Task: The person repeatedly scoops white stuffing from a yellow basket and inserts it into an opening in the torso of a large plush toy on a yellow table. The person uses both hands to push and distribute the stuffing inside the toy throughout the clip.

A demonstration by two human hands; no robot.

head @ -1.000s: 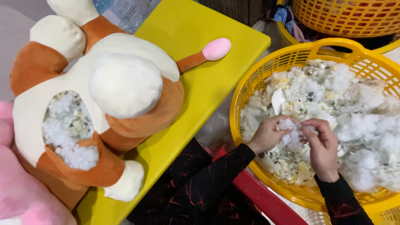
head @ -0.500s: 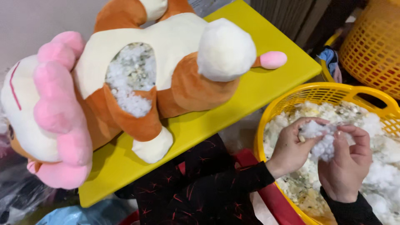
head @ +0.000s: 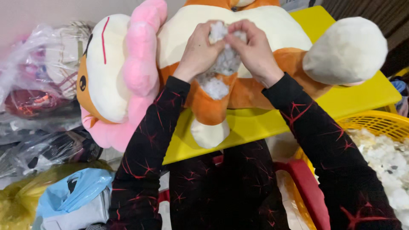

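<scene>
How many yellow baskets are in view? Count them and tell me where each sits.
1. A yellow basket of white stuffing shows at the right edge, beside the yellow table, only partly in frame. Others may lie beyond the picture's edge.

We see an orange-and-cream plush toy [head: 272, 51] lying on its side, pink-maned, belly seam open, with white stuffing [head: 219, 70] bulging from the gap.

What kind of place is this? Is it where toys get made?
Probably a small toy-stuffing workshop. Both hands press white fluffy filling into an orange and cream plush animal on a yellow table, beside a yellow plastic basket of filling.
</scene>
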